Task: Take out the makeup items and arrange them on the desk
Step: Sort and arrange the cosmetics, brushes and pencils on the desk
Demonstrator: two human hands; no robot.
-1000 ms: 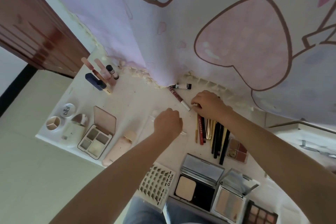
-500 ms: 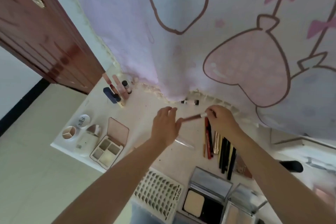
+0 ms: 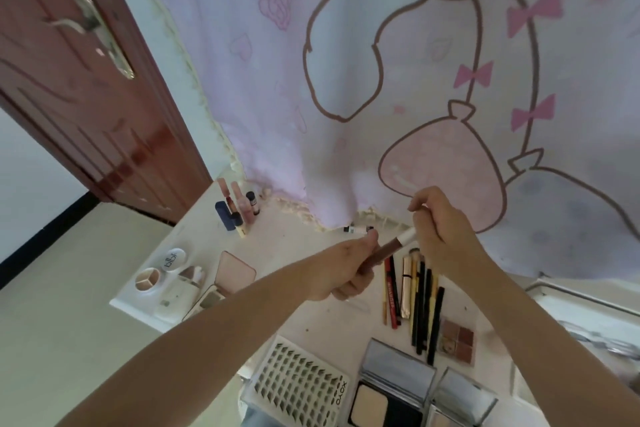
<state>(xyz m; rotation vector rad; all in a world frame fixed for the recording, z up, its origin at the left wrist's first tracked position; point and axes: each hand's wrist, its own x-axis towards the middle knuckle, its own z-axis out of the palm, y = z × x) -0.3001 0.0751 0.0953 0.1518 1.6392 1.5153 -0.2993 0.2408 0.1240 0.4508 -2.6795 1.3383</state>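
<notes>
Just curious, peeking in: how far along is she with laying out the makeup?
Mostly done: pencils, palettes and compacts already lie arranged on the desk. In hand: a brown lip tube, held by left hand and right hand. Left: setting it down.

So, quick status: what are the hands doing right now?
Left hand grips brown lip-gloss tube; right hand pinches its white cap. Tube held above white desk. Pencil row beneath, nothing blocking.
</notes>
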